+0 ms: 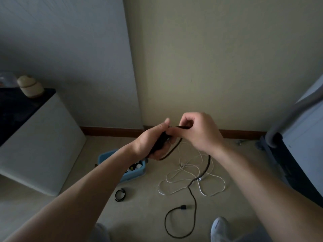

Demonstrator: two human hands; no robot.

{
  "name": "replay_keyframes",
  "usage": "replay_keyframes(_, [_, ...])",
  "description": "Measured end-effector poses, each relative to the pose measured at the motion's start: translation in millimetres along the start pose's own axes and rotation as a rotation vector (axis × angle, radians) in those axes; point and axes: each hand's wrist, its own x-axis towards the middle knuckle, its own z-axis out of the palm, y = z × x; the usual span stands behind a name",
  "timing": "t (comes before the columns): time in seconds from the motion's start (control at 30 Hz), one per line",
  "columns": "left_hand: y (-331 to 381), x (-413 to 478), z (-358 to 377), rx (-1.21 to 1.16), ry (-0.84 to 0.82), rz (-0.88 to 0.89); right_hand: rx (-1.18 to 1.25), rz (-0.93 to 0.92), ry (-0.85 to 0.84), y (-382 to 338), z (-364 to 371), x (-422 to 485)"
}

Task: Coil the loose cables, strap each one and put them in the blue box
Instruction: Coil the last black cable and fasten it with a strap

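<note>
Standing on a pale floor [143, 215], a person looks down past the toe of a grey shoe [220, 227] at the near edge. Just in front of it lies the loose end of a long thin black cable [193, 200], curled in one big loop on the floor with a small black plug at its tip. To the left of that loop sits a little black ring-shaped strap [119, 195], on its own. A bit farther on, a thin white cable [185, 180] lies in a messy pile of loops, and the black cable runs up across it. Left of the white pile is a light blue plastic box [134, 172] with some small things inside; the left arm hides part of it.

Above the floor, both hands meet in the air. The left hand [153, 144] is closed tight around a bunch of black cable coils. The right hand [197, 130] pinches a bit of the black cable between thumb and fingers, right beside the left thumb.

A white cabinet with a dark top [40, 144] stands at the left, with a small cream pot [30, 86] on its far edge. Farthest away is a brown skirting board [111, 131] under the walls.
</note>
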Motion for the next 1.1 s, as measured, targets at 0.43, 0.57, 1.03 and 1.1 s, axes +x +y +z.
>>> replay_keyframes(0.43, [11.7, -16.7, -11.1, -0.297, -0.151, 0.025, 0.426, 0.211, -0.222, 31.7, 1.9, 5.6])
replay_keyframes(0.57, [10.7, -17.6, -13.5, -0.378, -0.076, 0.065, 0.596, 0.315, -0.277, 26.5, 17.4, 1.9])
replay_keyframes(1.03, [20.2, -18.5, -22.8, -0.825, 0.342, 0.186, 0.462, 0.483, -0.665, 19.6, 30.0, -17.8])
replay_keyframes(1.1, [17.8, -15.7, -25.2, -0.897, 0.433, 0.202, 0.317, 0.443, -0.748, 15.3, 31.3, -21.1])
